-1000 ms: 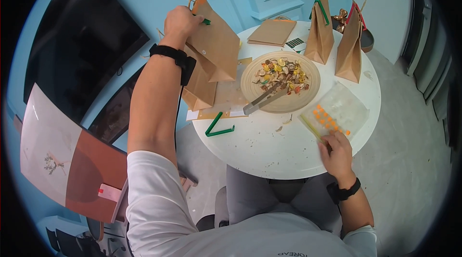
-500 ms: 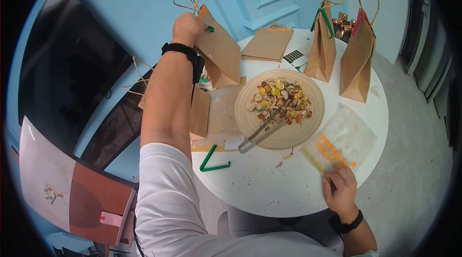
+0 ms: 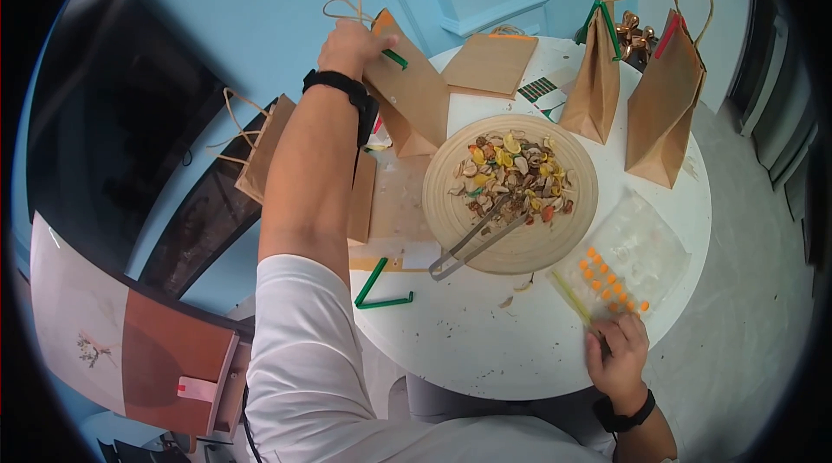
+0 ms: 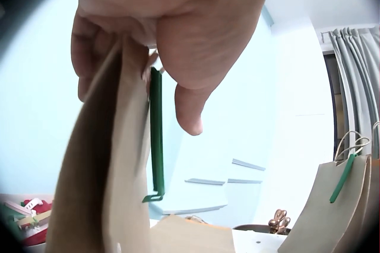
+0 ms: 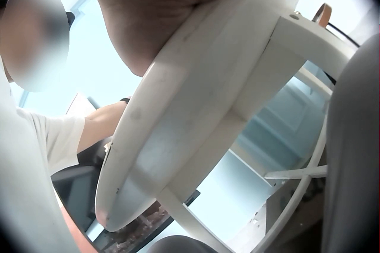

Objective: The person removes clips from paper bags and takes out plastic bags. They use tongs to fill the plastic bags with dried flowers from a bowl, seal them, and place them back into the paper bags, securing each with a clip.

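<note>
My left hand (image 3: 345, 47) grips the top of a tall brown paper bag (image 3: 407, 103) at the table's far left side. In the left wrist view the fingers curl over the bag's top edge, and the thumb stands off it. A green bag clip (image 4: 156, 137) hangs down along the bag's face, its upper end close under the hand. On the near right of the table, my right hand (image 3: 620, 357) rests with loosely bent fingers at the corner of a clear zip bag (image 3: 646, 233) holding orange pieces (image 3: 611, 281). The right wrist view does not show its fingertips.
A round wooden plate (image 3: 442, 225) bears dried slices and metal tongs (image 3: 477, 246). Nearer lies another green clip (image 3: 381, 290). Two clipped paper bags (image 3: 594, 86) stand at right. A flat paper bag (image 3: 494, 64) lies behind; another bag (image 3: 269, 147) is left of my forearm.
The head view has shifted, so the table sits lower in it. My left hand stays at the paper bag's top; more of the green clip shows beside it. The right hand stays by the zip bag.
</note>
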`<state>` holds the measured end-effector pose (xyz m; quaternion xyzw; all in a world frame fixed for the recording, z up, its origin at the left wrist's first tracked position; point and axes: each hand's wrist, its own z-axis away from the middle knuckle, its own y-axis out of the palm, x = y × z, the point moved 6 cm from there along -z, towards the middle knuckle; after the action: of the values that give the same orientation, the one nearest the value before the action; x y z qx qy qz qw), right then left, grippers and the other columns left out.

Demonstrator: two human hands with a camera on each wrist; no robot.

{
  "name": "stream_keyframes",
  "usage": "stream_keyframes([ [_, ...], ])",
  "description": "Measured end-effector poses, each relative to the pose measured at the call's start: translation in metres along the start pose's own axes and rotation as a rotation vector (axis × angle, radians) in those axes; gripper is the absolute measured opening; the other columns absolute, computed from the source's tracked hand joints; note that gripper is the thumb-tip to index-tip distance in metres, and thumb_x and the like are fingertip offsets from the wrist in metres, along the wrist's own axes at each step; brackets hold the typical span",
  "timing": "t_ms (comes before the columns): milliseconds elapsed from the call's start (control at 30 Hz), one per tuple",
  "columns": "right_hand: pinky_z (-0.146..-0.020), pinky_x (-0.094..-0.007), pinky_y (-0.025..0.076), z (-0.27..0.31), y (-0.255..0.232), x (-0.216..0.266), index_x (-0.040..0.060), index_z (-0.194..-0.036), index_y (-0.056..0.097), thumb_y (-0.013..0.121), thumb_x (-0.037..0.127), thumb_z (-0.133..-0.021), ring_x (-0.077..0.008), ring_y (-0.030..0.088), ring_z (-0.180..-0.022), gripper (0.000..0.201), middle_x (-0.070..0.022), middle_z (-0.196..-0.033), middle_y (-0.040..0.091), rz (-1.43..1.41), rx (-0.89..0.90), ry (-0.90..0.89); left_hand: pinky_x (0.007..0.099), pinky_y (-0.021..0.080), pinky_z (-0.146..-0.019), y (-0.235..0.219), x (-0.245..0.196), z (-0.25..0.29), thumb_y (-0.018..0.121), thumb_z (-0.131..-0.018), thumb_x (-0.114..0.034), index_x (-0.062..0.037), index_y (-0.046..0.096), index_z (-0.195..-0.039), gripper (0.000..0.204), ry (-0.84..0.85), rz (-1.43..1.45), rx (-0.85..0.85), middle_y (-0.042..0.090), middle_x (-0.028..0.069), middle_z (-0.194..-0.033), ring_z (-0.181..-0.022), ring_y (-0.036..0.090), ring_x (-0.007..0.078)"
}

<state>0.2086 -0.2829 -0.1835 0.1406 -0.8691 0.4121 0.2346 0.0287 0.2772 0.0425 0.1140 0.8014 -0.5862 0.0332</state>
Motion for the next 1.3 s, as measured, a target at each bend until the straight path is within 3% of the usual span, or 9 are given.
stream_keyframes([
  [67, -0.073, -0.0444, 0.050, 0.001, -0.001, 0.000, 0.0058, -0.091, 0.071, 0.077, 0.005, -0.076, -0.0347, 0.060, -0.080, 0.016, -0.0112, -0.087, 0.061, -0.002, -0.001, 0.002, 0.0434, 0.059, -0.094, -0.008, 0.006, -0.001, 0.085, -0.080, -0.063, 0.0037, 0.067, -0.125, 0.082, 0.018, 0.037, 0.073, 0.075, 0.0184, -0.122, -0.114, 0.073, 0.0334],
  [133, -0.075, -0.0451, 0.051, -0.002, 0.000, 0.002, 0.0054, -0.092, 0.071, 0.079, 0.006, -0.076, -0.0359, 0.061, -0.082, 0.017, -0.0121, -0.089, 0.062, -0.010, -0.016, -0.026, 0.0443, 0.059, -0.091, -0.035, -0.003, 0.016, 0.082, -0.079, -0.069, 0.0109, 0.058, -0.126, 0.096, 0.280, -0.075, 0.152, 0.075, 0.0262, -0.118, -0.110, 0.074, 0.0360],
  [300, -0.084, -0.0447, 0.054, 0.006, -0.004, -0.002, 0.0033, -0.106, 0.073, 0.092, 0.019, -0.073, -0.0375, 0.064, -0.094, 0.041, -0.0147, -0.104, 0.065, 0.017, -0.040, 0.048, 0.0459, 0.054, -0.102, -0.083, 0.022, 0.089, 0.080, -0.086, -0.063, 0.0070, 0.049, -0.149, 0.100, 0.404, 0.034, -0.302, 0.068, 0.0326, -0.130, -0.125, 0.067, 0.0410],
  [467, -0.083, -0.0418, 0.054, 0.003, -0.007, 0.003, 0.0004, -0.109, 0.075, 0.092, 0.015, -0.072, -0.0346, 0.063, -0.097, 0.043, -0.0133, -0.102, 0.064, 0.040, -0.005, 0.083, 0.0438, 0.055, -0.094, -0.127, 0.028, 0.306, 0.085, -0.087, -0.027, -0.0016, 0.060, -0.137, 0.061, 0.676, 0.212, -0.422, 0.070, 0.0168, -0.122, -0.114, 0.068, 0.0366],
  [567, -0.080, -0.0414, 0.055, 0.004, -0.003, 0.003, 0.0002, -0.099, 0.078, 0.088, 0.011, -0.075, -0.0328, 0.064, -0.093, 0.028, -0.0119, -0.098, 0.065, 0.068, -0.014, 0.093, 0.0375, 0.058, -0.083, -0.108, 0.048, 0.421, 0.089, -0.080, -0.016, 0.0005, 0.068, -0.118, 0.046, 0.865, 0.560, -0.128, 0.072, 0.0175, -0.107, -0.096, 0.072, 0.0347],
  [667, -0.076, -0.0426, 0.056, 0.001, -0.001, 0.003, 0.0020, -0.097, 0.079, 0.087, 0.010, -0.078, -0.0323, 0.067, -0.088, 0.022, -0.0114, -0.094, 0.066, 0.096, 0.015, 0.067, 0.0381, 0.059, -0.075, -0.043, 0.049, 0.490, 0.087, -0.084, -0.017, -0.0025, 0.071, -0.112, 0.035, 0.975, 0.918, 0.464, 0.073, 0.0129, -0.100, -0.088, 0.074, 0.0313],
  [800, -0.074, -0.0411, 0.057, -0.009, 0.004, -0.017, 0.0017, -0.090, 0.080, 0.077, 0.009, -0.087, -0.0337, 0.068, -0.077, 0.009, -0.0127, -0.090, 0.069, -0.004, 0.135, 0.243, 0.0391, 0.059, -0.075, 0.019, 0.058, 0.534, 0.084, -0.088, -0.018, -0.0045, 0.070, -0.117, 0.036, 0.796, 0.884, 0.648, 0.072, 0.0127, -0.101, -0.089, 0.074, 0.0296],
  [1000, -0.069, -0.0307, 0.050, -0.014, -0.003, -0.040, -0.0026, -0.088, 0.079, 0.070, 0.005, -0.086, -0.0173, 0.064, -0.074, 0.012, -0.0102, -0.083, 0.068, -0.225, 0.072, 0.467, 0.0367, 0.058, -0.078, 0.043, 0.039, 0.539, 0.081, -0.091, -0.020, -0.0049, 0.065, -0.132, 0.046, 0.840, 0.839, 0.778, 0.068, 0.0130, -0.115, -0.090, 0.072, 0.0261],
  [1300, -0.066, -0.0250, 0.046, 0.010, -0.024, 0.029, -0.0039, -0.094, 0.080, 0.078, 0.005, -0.092, -0.0092, 0.059, -0.075, 0.009, -0.0026, -0.085, 0.065, -0.472, 0.053, 0.432, 0.0436, 0.058, -0.083, 0.030, -0.035, 0.536, 0.079, -0.090, -0.018, -0.0110, 0.050, -0.148, 0.065, 0.871, 0.899, 0.476, 0.059, 0.0142, -0.126, -0.098, 0.070, 0.0335],
])
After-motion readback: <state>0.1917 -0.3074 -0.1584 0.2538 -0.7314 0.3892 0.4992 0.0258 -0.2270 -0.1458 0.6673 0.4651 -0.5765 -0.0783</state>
